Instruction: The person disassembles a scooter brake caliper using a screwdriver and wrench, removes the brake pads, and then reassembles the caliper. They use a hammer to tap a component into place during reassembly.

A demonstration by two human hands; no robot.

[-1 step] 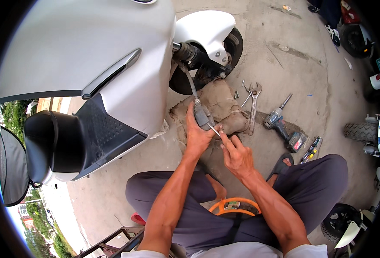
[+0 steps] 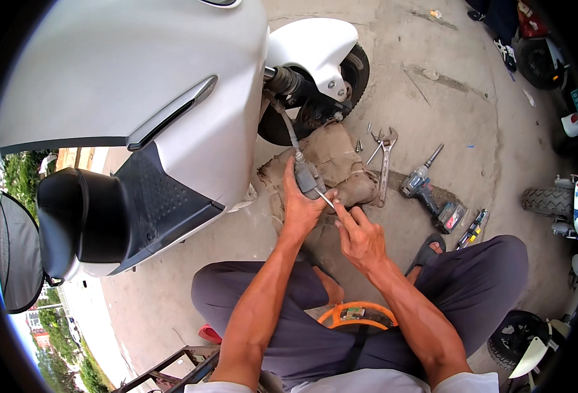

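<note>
Left hand [image 2: 301,204]: caliper [image 2: 307,177] is clasped.
Right hand [image 2: 362,240]: rod [image 2: 325,198] is pinched at caliper.
Caliper: apparently being pried; steadiness likely required next.

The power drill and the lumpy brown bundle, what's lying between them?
A long silver wrench lies between the drill and bundle, in the head view.

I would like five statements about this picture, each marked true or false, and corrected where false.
1. The left hand holds a grey, block-shaped metal part. True.
2. The grey-and-black cordless power tool is in the right hand. False: it lies on the pale ground.
3. The right hand holds a thin silver metal rod. True.
4. The white curved front mudguard lies on the ground. False: it sits over the black front wheel.
5. The silver adjustable wrench lies right of the crumpled brown cloth bundle. True.
</note>
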